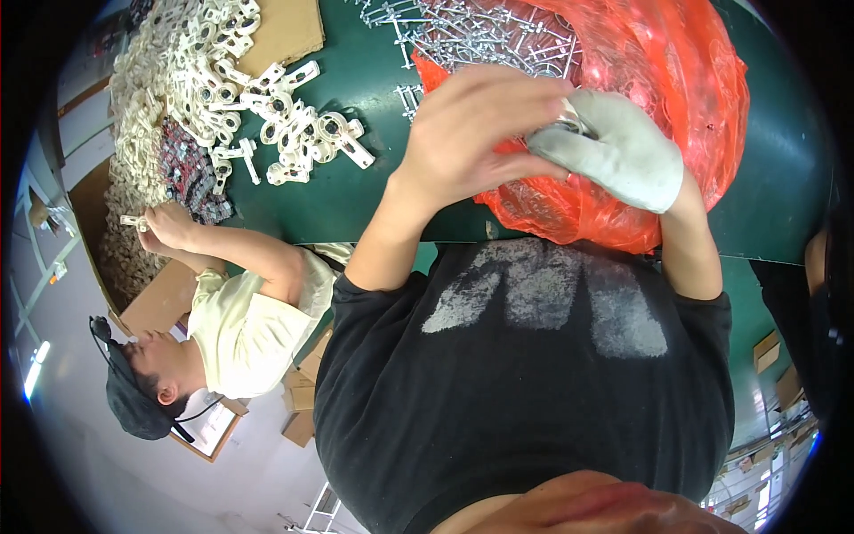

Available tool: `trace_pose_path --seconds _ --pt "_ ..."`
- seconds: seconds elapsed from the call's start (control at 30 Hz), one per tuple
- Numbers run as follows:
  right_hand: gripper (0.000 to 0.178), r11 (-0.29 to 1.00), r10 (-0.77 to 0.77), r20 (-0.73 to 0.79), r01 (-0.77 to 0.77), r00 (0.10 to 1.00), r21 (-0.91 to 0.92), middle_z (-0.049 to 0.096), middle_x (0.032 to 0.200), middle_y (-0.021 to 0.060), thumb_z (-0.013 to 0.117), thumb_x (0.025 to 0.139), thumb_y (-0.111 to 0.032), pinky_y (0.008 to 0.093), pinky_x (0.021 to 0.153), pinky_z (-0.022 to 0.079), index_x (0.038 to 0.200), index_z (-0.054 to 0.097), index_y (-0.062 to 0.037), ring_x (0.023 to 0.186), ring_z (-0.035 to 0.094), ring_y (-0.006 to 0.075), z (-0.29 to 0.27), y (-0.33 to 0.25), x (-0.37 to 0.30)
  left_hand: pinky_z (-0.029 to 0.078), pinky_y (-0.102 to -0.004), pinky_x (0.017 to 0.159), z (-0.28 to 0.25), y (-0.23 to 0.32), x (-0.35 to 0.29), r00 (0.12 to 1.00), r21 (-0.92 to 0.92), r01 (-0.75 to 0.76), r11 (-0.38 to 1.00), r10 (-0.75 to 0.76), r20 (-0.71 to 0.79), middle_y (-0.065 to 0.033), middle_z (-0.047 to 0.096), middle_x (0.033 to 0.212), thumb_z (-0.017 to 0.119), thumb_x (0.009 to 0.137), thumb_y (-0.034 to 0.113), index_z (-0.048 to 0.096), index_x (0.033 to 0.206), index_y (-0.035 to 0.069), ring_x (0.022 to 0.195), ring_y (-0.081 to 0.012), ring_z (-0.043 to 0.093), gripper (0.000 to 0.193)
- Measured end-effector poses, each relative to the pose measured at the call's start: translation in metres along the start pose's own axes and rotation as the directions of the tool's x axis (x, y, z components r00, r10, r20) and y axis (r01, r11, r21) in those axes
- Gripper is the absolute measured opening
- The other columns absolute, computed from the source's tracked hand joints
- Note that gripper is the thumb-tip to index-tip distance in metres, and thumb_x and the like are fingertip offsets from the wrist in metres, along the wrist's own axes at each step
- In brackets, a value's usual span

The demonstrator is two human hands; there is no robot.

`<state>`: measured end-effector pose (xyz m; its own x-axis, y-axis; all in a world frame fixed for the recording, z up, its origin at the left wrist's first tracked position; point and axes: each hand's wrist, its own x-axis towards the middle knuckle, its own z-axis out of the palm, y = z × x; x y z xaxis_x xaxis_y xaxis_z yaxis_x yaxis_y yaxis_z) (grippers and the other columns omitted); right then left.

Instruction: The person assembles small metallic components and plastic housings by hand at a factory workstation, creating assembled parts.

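My right hand (pixel 618 151), in a pale grey work glove, is closed on a small shiny metal part (pixel 570 116) that shows between its thumb and fingers. My left hand (pixel 480 129) is bare and slightly blurred. Its thumb and fingers are apart, with the fingertips reaching to the part and the glove. Whether they touch the part I cannot tell. Below both hands lies a red plastic bag (pixel 569 214), spread open on the green table. Many thin silvery metal rods with crosspieces (pixel 489 40) lie in and beside it.
White plastic clamp-like parts (pixel 302 133) are heaped at the left, next to a dark patterned cloth or bundle (pixel 189 169) and a cardboard sheet (pixel 285 36). A co-worker in a pale shirt (pixel 253 320) sits at the left, holding a small white part (pixel 135 221). The green table (pixel 787 169) extends right.
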<state>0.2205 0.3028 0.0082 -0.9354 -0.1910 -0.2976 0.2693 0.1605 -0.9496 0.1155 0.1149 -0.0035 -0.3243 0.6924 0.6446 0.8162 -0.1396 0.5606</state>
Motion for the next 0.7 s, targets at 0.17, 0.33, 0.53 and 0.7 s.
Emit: trace_pose_path --seconds 0.17,0.33,0.53,0.7 --pt "0.026 0.906 -0.284 -0.153 0.213 0.946 -0.367 0.07 0.083 0.0151 0.07 0.095 -0.031 0.0385 0.068 0.055 0.108 0.07 -0.0094 0.075 0.07 0.0313 0.006 0.007 0.001 0.056 -0.036 0.093 0.009 0.003 -0.001 0.918 -0.378 0.396 0.837 -0.377 0.126 -0.0222 0.072 0.118 0.082 0.087 0.025 0.069 0.115 -0.006 0.107 -0.0286 0.072 0.044" --pt "0.024 0.857 -0.369 -0.275 0.211 0.888 -0.469 0.069 0.083 0.0176 0.071 0.094 -0.032 0.0422 0.067 0.056 0.1 0.069 -0.0094 0.076 0.07 0.0358 0.015 0.014 -0.001 0.056 -0.0334 0.092 0.016 0.002 0.003 0.925 -0.499 0.357 0.79 -0.374 0.069 -0.0181 0.074 0.116 0.072 0.092 0.011 0.071 0.114 -0.006 0.106 -0.0241 0.072 0.028" --pt "0.038 0.931 0.064 -0.239 -0.144 0.969 -0.335 0.069 0.081 0.0143 0.063 0.096 -0.043 0.0436 0.073 0.055 0.101 0.064 -0.005 0.079 0.071 0.0326 0.012 -0.014 0.008 0.055 -0.0365 0.086 -0.019 -0.05 0.007 0.759 -0.264 0.651 0.711 -0.605 0.241 -0.0137 0.071 0.106 0.08 0.084 0.018 0.079 0.107 0.011 0.104 -0.0249 0.068 0.024" --pt "0.038 0.92 -0.045 -0.404 -0.12 0.914 -0.373 0.075 0.105 0.0144 0.066 0.096 -0.028 0.0359 0.086 0.055 0.128 0.065 -0.0076 0.095 0.074 0.0275 0.009 0.009 0.011 0.05 -0.0246 0.066 -0.061 -0.113 0.038 0.499 -0.603 0.653 0.458 -0.859 -0.112 -0.0032 0.068 0.086 0.056 0.106 0.031 0.07 0.11 0.0 0.077 -0.0114 0.066 0.034"
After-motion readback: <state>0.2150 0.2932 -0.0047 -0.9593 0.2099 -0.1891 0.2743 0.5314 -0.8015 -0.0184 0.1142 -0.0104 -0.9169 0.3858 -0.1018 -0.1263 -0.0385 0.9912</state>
